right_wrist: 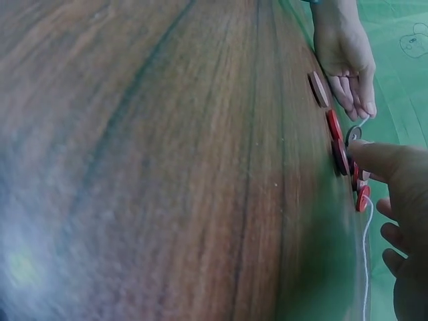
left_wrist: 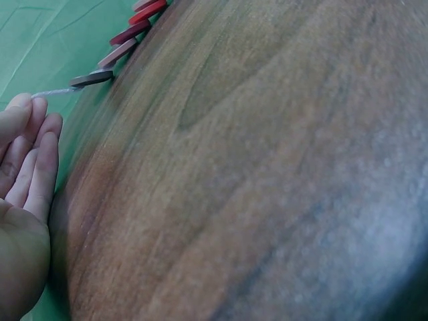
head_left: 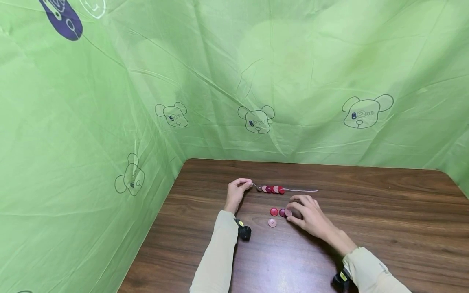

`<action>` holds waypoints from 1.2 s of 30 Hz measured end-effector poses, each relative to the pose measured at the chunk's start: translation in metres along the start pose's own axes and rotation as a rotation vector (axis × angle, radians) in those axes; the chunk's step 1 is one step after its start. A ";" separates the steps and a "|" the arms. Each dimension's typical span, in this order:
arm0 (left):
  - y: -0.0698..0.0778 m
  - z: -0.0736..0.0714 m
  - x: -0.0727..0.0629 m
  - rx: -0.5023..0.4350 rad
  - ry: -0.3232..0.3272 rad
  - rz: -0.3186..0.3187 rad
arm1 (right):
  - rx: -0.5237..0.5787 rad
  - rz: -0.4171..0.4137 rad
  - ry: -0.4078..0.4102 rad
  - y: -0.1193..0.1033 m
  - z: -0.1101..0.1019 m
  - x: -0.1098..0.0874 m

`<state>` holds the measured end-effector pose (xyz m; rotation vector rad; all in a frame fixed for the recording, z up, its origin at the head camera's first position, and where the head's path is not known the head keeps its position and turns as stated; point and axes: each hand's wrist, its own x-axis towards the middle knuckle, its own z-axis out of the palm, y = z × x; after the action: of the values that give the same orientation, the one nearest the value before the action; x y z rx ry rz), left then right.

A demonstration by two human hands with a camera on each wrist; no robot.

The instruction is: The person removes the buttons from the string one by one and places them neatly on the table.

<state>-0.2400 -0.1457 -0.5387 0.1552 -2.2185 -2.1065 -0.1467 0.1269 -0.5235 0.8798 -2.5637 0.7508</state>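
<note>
With thumb and fingertips, my left hand (head_left: 238, 193) pinches one end of a thin pale string (head_left: 302, 190). Several buttons (head_left: 272, 189) in reds, pinks and a dark grey are threaded along it, overlapping in a row. In the left wrist view the dark grey button (left_wrist: 91, 79) is the one closest to that hand. My right hand (head_left: 311, 213) holds a pink button (head_left: 288, 213) between thumb and forefinger, its edge overlapping a purple button (head_left: 282, 213). The other fingers are bent above the table. The thumb hides part of the buttons in the right wrist view.
A red button (head_left: 274, 212) and a light pink button (head_left: 272, 223) lie loose left of my right hand. Everything rests on a brown wooden table (head_left: 395, 211). Green cloth (head_left: 220, 73) hangs behind and left of it.
</note>
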 end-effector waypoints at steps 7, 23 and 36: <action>-0.001 -0.001 0.000 0.010 0.001 0.000 | 0.017 -0.022 -0.032 -0.004 0.002 0.000; 0.002 -0.002 -0.002 0.012 -0.004 -0.011 | 0.020 -0.063 -0.083 -0.009 0.005 -0.001; 0.002 -0.002 -0.001 0.013 -0.001 -0.014 | 0.000 -0.076 -0.096 -0.011 0.008 -0.001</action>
<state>-0.2385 -0.1473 -0.5367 0.1712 -2.2384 -2.0996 -0.1400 0.1146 -0.5264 1.0305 -2.5966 0.7026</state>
